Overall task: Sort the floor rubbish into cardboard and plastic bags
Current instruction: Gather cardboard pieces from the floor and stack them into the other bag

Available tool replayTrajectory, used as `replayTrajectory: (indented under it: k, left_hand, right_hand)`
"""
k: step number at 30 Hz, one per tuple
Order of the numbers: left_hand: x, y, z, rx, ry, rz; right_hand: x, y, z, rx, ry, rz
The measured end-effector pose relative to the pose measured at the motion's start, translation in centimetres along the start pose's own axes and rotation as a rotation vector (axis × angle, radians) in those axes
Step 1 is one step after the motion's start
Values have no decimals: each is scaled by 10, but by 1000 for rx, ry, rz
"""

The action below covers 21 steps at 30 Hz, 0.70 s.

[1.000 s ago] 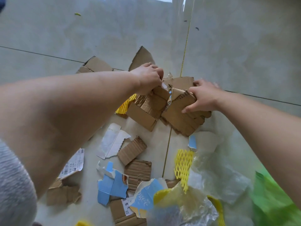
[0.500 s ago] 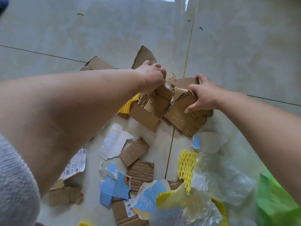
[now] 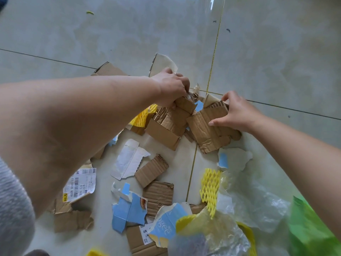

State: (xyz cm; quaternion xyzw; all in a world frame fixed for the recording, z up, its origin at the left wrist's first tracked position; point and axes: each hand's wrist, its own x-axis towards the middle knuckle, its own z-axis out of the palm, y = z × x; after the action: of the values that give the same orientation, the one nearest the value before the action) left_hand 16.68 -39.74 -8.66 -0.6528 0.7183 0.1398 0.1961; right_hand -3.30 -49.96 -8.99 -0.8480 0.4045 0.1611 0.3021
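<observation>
Pale glossy floor tiles [image 3: 258,61] with thin grout lines carry the scattered rubbish. At the far edge of the heap, the left hand [image 3: 171,87] curls its grip round a folded cardboard piece [image 3: 171,124], while the right hand [image 3: 238,111] pinches a corrugated cardboard sheet [image 3: 208,130] by its top edge. Both pieces look light, fairly stiff and creased, best taken at an edge. Nearer lie loose cardboard scraps [image 3: 155,183], yellow foam netting [image 3: 210,185], clear plastic film [image 3: 254,200] and a green bag [image 3: 310,230].
</observation>
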Motion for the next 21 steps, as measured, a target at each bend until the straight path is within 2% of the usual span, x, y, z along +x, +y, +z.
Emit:
replayTrajectory:
  k: [6, 11, 15, 21]
  left_hand:
    - [-7, 9, -9, -10, 6, -48]
    - [-26, 10, -28, -50, 212, -105]
    - [-53, 7, -47, -252, 291, -276]
    - [-108, 44, -99, -526, 488, -473]
  right_hand:
    - [-18, 6, 11, 332, -76, 96]
    - [-40, 20, 10, 477, -29, 198]
    - [-77, 36, 1, 665, 80, 261]
    - [-167, 14, -27, 917, 367, 280]
